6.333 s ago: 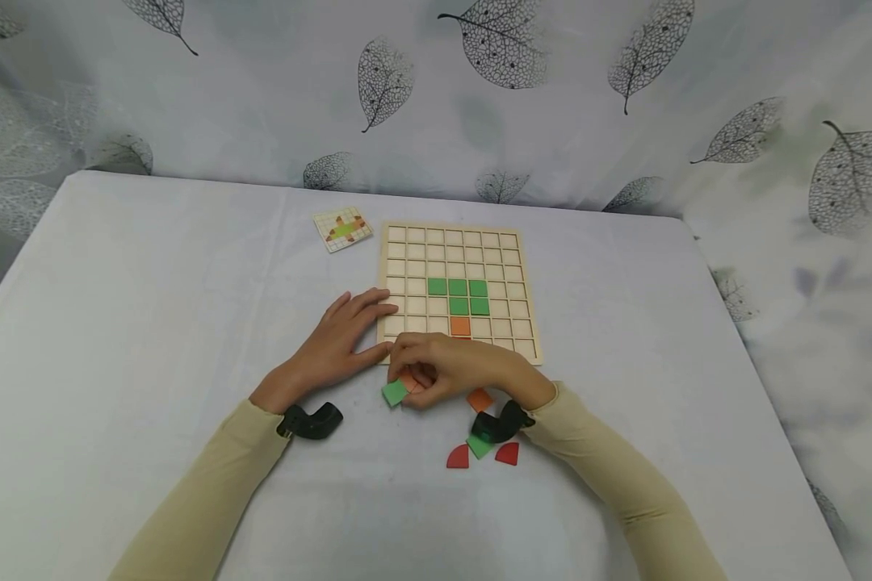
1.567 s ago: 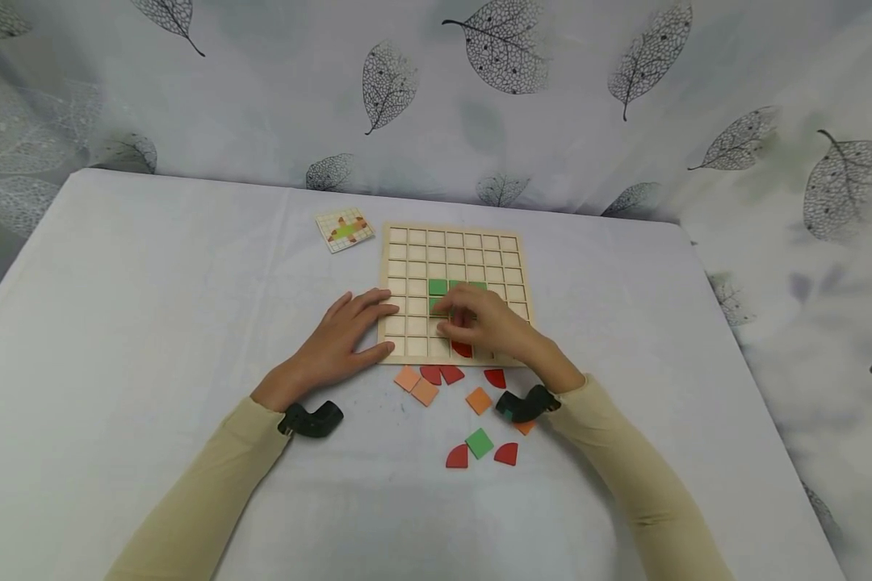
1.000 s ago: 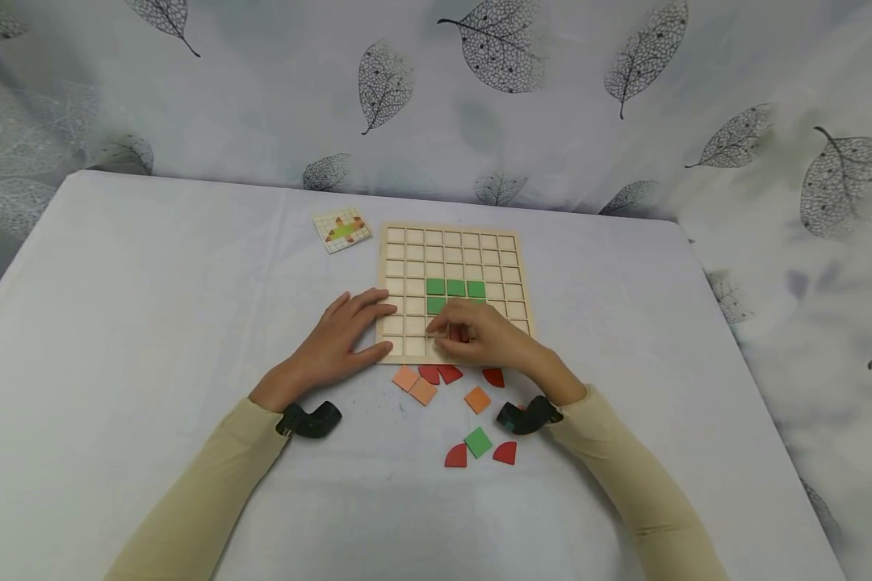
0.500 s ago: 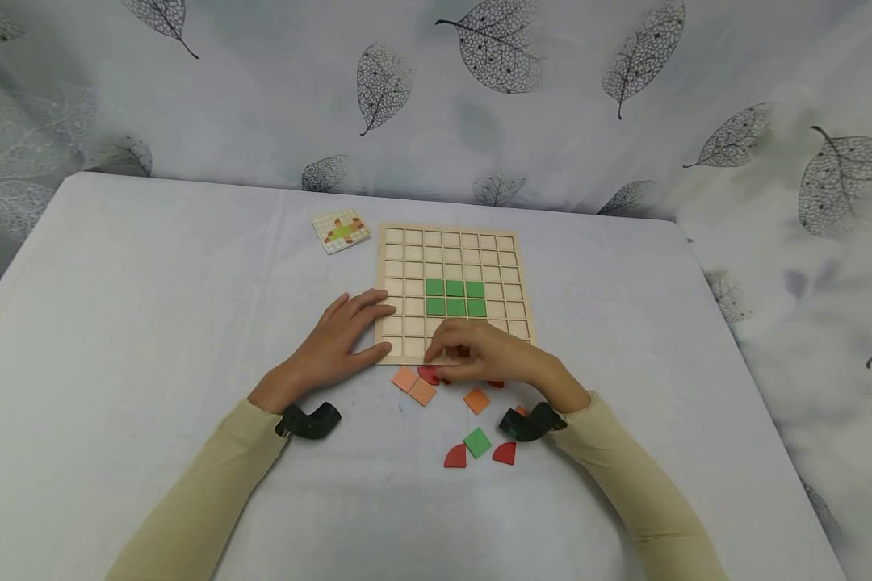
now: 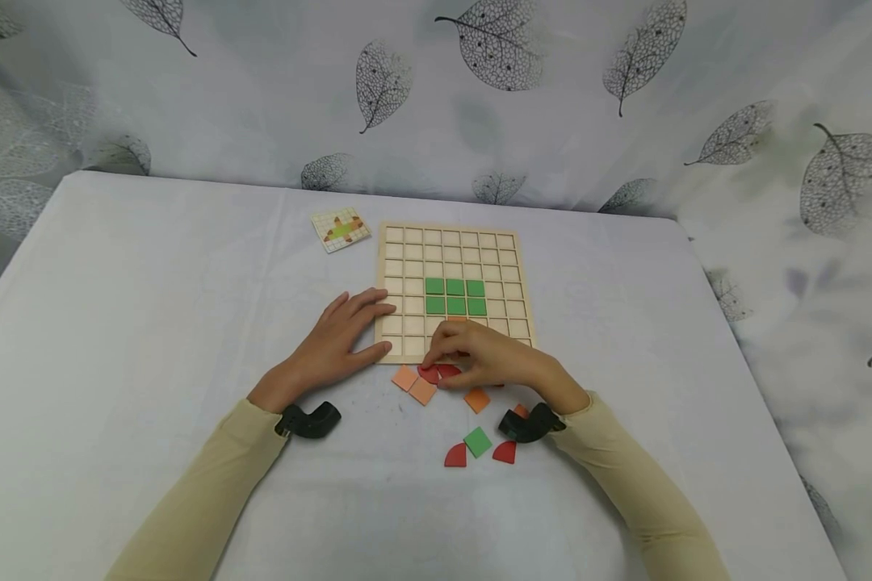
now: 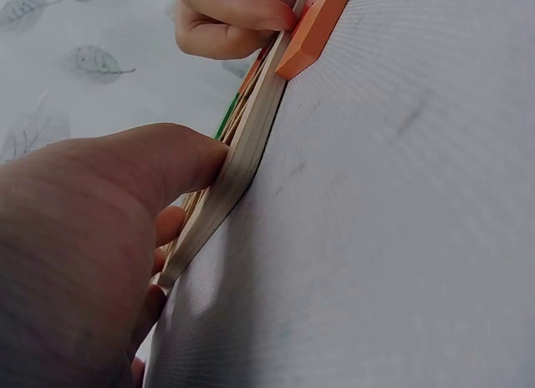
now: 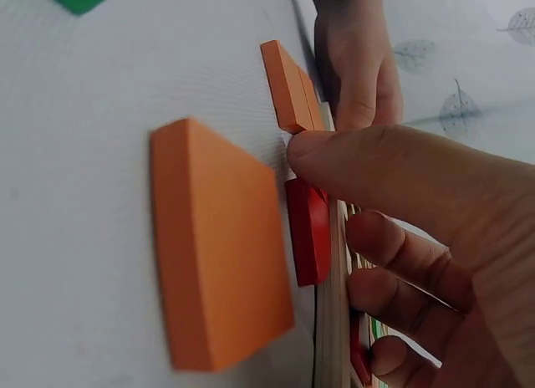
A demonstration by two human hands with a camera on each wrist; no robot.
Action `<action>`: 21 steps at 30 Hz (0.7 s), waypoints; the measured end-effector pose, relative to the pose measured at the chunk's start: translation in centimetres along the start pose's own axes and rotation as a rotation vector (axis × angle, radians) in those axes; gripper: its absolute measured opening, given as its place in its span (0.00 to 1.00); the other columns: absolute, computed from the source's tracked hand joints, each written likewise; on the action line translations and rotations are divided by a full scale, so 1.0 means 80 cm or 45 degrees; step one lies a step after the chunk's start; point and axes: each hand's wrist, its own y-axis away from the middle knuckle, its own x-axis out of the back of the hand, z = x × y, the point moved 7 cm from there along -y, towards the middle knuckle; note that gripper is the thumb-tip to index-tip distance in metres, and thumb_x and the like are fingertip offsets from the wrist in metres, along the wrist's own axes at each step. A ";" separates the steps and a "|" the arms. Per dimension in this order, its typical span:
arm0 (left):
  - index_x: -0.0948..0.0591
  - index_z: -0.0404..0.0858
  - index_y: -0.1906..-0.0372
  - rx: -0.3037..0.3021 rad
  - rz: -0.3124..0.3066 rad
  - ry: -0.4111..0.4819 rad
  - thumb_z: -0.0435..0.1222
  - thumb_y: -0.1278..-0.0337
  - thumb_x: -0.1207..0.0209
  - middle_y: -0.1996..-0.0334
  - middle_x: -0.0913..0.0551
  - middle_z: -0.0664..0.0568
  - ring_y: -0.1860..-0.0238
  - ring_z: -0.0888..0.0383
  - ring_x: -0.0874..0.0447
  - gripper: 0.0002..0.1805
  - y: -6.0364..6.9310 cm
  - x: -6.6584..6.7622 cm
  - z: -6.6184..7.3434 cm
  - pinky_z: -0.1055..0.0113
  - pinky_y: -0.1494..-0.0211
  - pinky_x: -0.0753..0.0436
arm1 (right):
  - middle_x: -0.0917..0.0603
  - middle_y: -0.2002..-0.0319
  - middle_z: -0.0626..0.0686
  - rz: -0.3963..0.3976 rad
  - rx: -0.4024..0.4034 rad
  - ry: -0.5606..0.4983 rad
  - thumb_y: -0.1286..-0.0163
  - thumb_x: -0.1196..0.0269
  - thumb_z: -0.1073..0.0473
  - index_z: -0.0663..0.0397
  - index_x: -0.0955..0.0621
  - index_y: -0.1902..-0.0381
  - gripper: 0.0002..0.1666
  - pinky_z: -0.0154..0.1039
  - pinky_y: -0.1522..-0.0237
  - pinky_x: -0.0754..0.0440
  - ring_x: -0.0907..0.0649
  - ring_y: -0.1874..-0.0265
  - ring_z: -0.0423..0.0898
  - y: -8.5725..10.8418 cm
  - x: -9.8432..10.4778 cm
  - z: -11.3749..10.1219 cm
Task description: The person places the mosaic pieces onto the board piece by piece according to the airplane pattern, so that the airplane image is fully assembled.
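Observation:
My left hand [image 5: 334,343] lies with spread, straight fingers against the left edge of a wooden grid board [image 5: 407,252]. In the left wrist view its thumb [image 6: 196,158] touches the board's side. Several green square tiles [image 5: 455,297] form two rows on the board; part of an orange tile [image 5: 457,319] shows below them. My right hand [image 5: 490,355] reaches over the board's near edge, thumb and index apart around red quarter-circle pieces [image 5: 448,370]. In the right wrist view its thumb [image 7: 322,158] is at a red piece [image 7: 309,233]; no piece is lifted.
Light orange squares [image 5: 421,391] lie left of the right hand. Nearer me are a darker orange square [image 5: 476,400], a green square [image 5: 477,442] and red quarter-circles [image 5: 455,456]. A patterned card [image 5: 341,229] lies beyond the left hand, beside the board.
The right hand has put green tiles into the second row, then moved down from the board to the red pieces at its near edge. The left hand has stayed still.

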 end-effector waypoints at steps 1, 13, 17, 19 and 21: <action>0.28 0.37 0.34 -0.002 0.002 -0.001 0.42 0.37 0.39 0.29 0.37 0.45 0.27 0.51 0.42 0.29 0.000 0.000 0.000 0.52 0.22 0.56 | 0.21 0.61 0.44 -0.004 0.005 -0.003 0.40 0.28 0.59 0.49 0.13 0.56 0.13 0.31 0.63 0.26 0.27 0.66 0.39 0.000 0.000 -0.001; 0.29 0.37 0.34 -0.006 0.003 -0.006 0.42 0.37 0.39 0.29 0.37 0.44 0.28 0.49 0.41 0.29 0.000 0.000 0.000 0.51 0.22 0.55 | 0.25 0.68 0.46 -0.040 0.073 0.051 0.39 0.30 0.59 0.46 0.15 0.47 0.20 0.33 0.65 0.32 0.31 0.70 0.39 -0.001 -0.002 -0.005; 0.28 0.37 0.35 -0.007 0.006 -0.005 0.42 0.38 0.39 0.29 0.37 0.44 0.28 0.49 0.40 0.29 0.000 0.000 0.000 0.51 0.22 0.55 | 0.24 0.67 0.46 -0.077 0.052 0.076 0.40 0.30 0.59 0.46 0.15 0.48 0.20 0.33 0.64 0.31 0.31 0.69 0.39 -0.003 -0.002 -0.005; 0.28 0.36 0.35 -0.010 0.011 -0.002 0.42 0.38 0.38 0.29 0.37 0.44 0.28 0.49 0.40 0.29 0.000 0.000 0.000 0.51 0.22 0.55 | 0.23 0.66 0.46 -0.097 0.039 0.075 0.40 0.30 0.59 0.47 0.15 0.49 0.20 0.34 0.62 0.30 0.30 0.68 0.39 -0.003 -0.001 -0.005; 0.28 0.36 0.35 -0.012 0.016 0.002 0.42 0.38 0.38 0.29 0.37 0.44 0.28 0.49 0.41 0.29 0.000 0.000 0.000 0.51 0.22 0.55 | 0.22 0.64 0.45 -0.115 0.025 0.061 0.41 0.29 0.59 0.47 0.16 0.50 0.19 0.33 0.62 0.30 0.30 0.67 0.38 -0.004 -0.001 -0.004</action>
